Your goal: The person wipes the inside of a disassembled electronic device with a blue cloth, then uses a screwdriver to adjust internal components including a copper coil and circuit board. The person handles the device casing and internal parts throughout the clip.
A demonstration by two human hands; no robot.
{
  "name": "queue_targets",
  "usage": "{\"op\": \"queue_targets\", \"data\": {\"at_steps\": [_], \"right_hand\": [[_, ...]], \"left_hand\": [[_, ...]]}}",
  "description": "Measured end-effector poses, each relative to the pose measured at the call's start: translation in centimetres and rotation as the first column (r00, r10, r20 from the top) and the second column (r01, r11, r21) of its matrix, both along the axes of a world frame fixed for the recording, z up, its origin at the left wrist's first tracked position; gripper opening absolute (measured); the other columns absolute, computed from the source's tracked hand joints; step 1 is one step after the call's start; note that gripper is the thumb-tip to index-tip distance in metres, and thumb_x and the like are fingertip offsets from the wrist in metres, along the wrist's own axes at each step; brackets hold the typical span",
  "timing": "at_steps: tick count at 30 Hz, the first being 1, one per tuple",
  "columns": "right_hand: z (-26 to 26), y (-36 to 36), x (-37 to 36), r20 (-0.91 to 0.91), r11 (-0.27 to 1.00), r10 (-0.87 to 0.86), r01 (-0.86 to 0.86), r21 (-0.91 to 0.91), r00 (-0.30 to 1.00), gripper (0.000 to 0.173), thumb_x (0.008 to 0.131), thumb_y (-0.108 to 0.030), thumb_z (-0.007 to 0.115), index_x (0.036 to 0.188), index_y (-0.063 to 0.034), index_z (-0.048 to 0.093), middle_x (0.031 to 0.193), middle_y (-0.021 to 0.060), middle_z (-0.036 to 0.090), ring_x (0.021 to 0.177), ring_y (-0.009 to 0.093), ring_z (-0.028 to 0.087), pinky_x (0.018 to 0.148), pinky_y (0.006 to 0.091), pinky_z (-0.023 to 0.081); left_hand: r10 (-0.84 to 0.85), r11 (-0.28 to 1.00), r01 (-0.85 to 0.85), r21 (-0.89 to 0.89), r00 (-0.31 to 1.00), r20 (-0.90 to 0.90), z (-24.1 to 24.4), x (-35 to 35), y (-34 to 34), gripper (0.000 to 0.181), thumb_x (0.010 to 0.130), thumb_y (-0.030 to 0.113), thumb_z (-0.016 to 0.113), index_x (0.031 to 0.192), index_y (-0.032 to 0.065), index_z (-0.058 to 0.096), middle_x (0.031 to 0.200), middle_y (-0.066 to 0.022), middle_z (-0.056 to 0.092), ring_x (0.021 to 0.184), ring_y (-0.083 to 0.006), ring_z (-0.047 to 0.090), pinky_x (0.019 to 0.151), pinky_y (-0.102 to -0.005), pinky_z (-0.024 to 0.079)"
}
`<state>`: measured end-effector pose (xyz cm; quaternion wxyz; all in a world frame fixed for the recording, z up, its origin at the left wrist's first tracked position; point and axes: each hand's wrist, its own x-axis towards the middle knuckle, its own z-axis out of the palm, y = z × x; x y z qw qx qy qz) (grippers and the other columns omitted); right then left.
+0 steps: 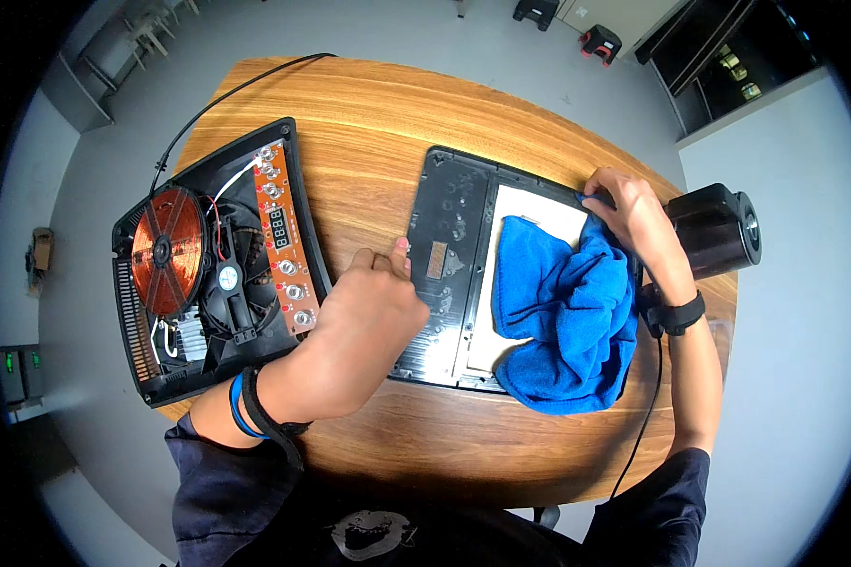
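Note:
My right hand point(627, 212) pinches a corner of a blue cloth point(574, 298) between thumb and fingers. The crumpled cloth covers part of a white sheet point(539, 205) on a black panel point(447, 205), whose ribbed plastic inner side faces up. At the panel's left edge is my left hand point(365, 319), its fingers curled and one fingertip at the rim; whether it grips the edge is hidden. Left of that hand lies an opened induction cooker base point(248, 354). Inside show a copper coil point(167, 259), a fan point(245, 290) and an orange control board point(278, 241) with a digit display.
A dark cylindrical appliance point(709, 230) lies at the right end of the wooden table point(454, 446); near it a black cable point(649, 411) runs over the front edge. Another black cord point(213, 110) leaves the cooker base towards the far edge. Stools point(601, 44) stand on the floor beyond.

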<state>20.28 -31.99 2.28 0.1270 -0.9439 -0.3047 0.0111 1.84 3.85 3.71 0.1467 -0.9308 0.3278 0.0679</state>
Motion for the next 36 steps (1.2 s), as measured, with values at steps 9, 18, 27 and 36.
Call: {"op": "queue_targets", "data": {"at_steps": [9,18,27,36], "right_hand": [[0.5,0.5,-1.0,0.060,0.987,0.081,-0.072,-0.146,0.995,0.016,0.103,-0.009,0.079,0.116,-0.0009,0.084,0.110,0.0218,0.074,0.105,0.045,0.076,0.094,0.0533,0.062],[0.0,-1.5,-2.4,0.146,0.953,-0.021,0.064,-0.297,0.989,0.017,0.105,-0.005,0.073,0.118,-0.0016,0.082,0.113,0.0230,0.077,0.106,0.045,0.078,0.094,0.0513,0.065],[3.5,2.6,-2.7,0.071,0.998,0.060,-0.061,0.021,0.996,0.022,0.100,0.004,0.078,0.120,0.0019,0.083,0.116,0.0202,0.074,0.109,0.041,0.077,0.097,0.0472,0.062],[-0.3,4.4,0.1,-0.001,0.985,0.170,-0.170,-0.018,0.985,0.018,0.105,-0.007,0.074,0.119,0.0039,0.079,0.115,0.0204,0.074,0.108,0.045,0.076,0.094,0.0539,0.062]], "left_hand": [[0.032,0.999,-0.033,-0.009,0.994,-0.105,-0.4,0.1,0.0,0.034,0.089,0.012,0.085,0.120,-0.0010,0.090,0.145,-0.0329,0.078,0.110,-0.0244,0.080,0.099,-0.0354,0.053],[-0.006,1.000,0.005,-0.008,0.993,-0.118,0.6,0.2,0.4,0.031,0.085,0.015,0.089,0.114,0.0037,0.092,0.154,-0.0364,0.072,0.110,-0.0267,0.080,0.097,-0.0336,0.053],[0.022,1.000,-0.020,0.014,0.986,-0.166,0.9,0.2,0.2,0.035,0.081,0.018,0.092,0.113,0.0052,0.092,0.154,-0.0359,0.073,0.112,-0.0255,0.080,0.098,-0.0351,0.052],[0.008,1.000,-0.003,0.028,0.982,-0.188,0.8,0.4,0.1,0.100,0.069,0.029,0.102,0.146,-0.0241,0.068,0.156,-0.0396,0.068,0.119,-0.0299,0.078,0.105,-0.0370,0.057]]}}
